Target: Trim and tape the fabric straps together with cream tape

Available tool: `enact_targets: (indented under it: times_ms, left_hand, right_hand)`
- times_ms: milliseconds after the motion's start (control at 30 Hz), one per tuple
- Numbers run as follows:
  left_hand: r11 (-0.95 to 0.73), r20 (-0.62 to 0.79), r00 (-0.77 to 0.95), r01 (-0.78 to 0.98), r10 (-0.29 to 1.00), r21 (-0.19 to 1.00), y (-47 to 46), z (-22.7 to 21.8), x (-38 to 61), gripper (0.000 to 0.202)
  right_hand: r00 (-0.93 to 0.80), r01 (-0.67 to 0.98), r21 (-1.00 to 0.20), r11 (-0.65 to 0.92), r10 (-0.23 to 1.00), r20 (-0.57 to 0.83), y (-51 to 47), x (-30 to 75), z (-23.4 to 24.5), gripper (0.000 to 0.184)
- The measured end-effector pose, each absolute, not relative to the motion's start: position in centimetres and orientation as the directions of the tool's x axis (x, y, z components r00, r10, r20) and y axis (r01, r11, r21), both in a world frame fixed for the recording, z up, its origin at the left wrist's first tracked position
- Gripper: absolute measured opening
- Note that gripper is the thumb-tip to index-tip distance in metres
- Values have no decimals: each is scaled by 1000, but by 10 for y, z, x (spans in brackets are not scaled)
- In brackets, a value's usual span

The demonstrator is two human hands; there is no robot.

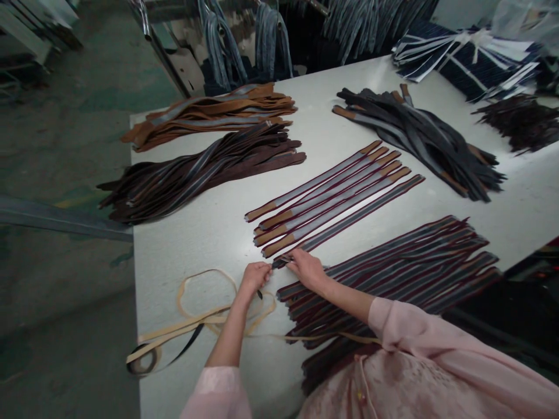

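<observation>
My left hand (257,276) is closed in a pinch on a short piece of black tape (275,264), with a dark end hanging below the fingers. My right hand (308,269) is closed at the near end of a grey fabric strip (353,218) with maroon edges. Something small and dark lies at its fingertips, too small to make out. Just beyond lie several similar strips (323,195) with tan ends, side by side. A tan tape (196,320) loops loosely around my left forearm, beside a tape roll (142,359) at the table's left edge.
More maroon-edged strips (393,273) lie under my right forearm. Brown strips (209,113), dark brown strips (196,169) and black strips (423,139) lie in piles farther back on the white table (174,244). A tied navy bundle (471,58) sits at the back right. Grey strips (222,46) hang behind.
</observation>
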State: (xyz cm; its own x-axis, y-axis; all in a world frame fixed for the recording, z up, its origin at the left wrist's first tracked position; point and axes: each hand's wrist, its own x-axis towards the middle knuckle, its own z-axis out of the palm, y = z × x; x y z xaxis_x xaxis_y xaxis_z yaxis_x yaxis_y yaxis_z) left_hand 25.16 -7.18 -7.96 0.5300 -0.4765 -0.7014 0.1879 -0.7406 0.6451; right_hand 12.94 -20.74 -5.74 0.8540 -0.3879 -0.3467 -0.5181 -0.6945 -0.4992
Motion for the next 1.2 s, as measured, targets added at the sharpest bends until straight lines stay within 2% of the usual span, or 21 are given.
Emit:
enact_targets:
  times_ms: [200, 300, 500, 767, 967, 1067, 1133, 1200]
  left_hand:
    - [-644, -711, 523, 346, -471, 682, -78, -70, 250, 27]
    - [-633, -718, 521, 374, -462, 678, -80, -70, 250, 27]
    - [-658, -732, 516, 366, -445, 658, -79, -72, 250, 23]
    - [-671, -726, 509, 334, -463, 662, -79, -71, 248, 24]
    - [-683, -693, 553, 277, -462, 676, -78, -69, 250, 25]
    - [-678, -625, 630, 204, -461, 706, -77, -59, 253, 26]
    - [-626, -467, 698, 35, -543, 779, -80, -50, 249, 25]
    - [-516, -251, 687, -209, -682, 831, -88, -44, 240, 25]
  right_hand:
    - [876, -465, -495, -734, -300, -378, -203, 117, -59, 23]
    - [869, -482, -518, -707, -310, -386, -199, 120, -64, 25]
    - [859, -504, -520, -689, -337, -386, -193, 125, -67, 26]
    - [846, -512, -467, -721, -329, -421, -193, 142, -59, 22]
    - [872, -468, -502, -727, -289, -394, -192, 141, -60, 19]
    - [875, -472, -513, -717, -307, -375, -197, 131, -62, 20]
    - [869, -486, -510, -710, -333, -365, -212, 122, -64, 28]
    - [833, -548, -468, -693, -404, -377, -242, 113, -66, 31]
